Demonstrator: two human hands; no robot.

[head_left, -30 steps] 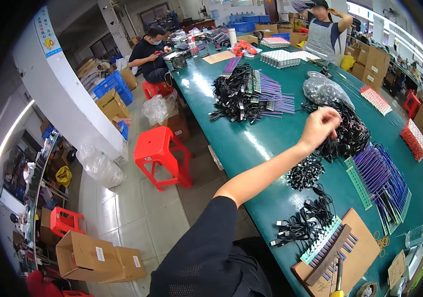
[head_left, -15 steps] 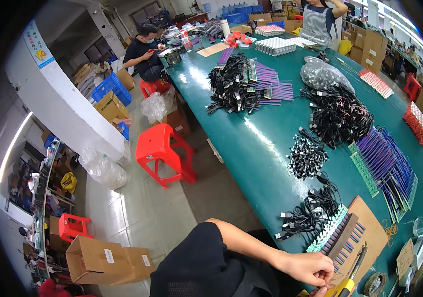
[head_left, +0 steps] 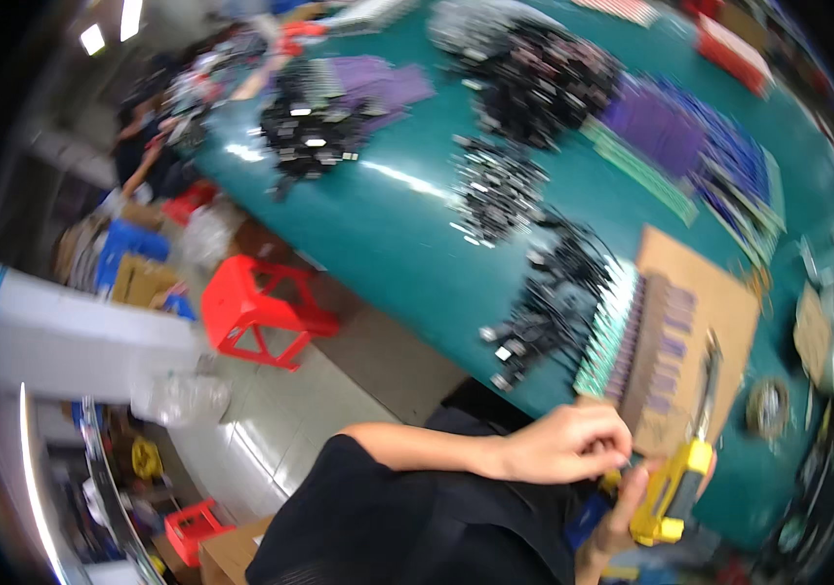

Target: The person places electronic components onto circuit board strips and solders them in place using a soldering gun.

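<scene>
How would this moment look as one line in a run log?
Left hand: fingers curled, contents unclear | Right hand: gripping yellow-and-black tool with metal tip | Nearby: flat brown rectangular board, pale-green strip

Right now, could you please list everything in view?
Table: one, green, centre
Cable piles: three, black, table
Connector pile: one, black, silver, table
Wire bundles: two, purplish, table
Board: one, brown, near right
Bar: one, brown, on board
Circuit strip: one, green, beside bar
Stools: at least two, red, left
Person: one, dark clothing, upper left
Tool: one, yellow, partly over board
Background clutter: uncounted, blurred
Left hand: one, bare, near board
Right hand: one, bare, gripping tool
</scene>
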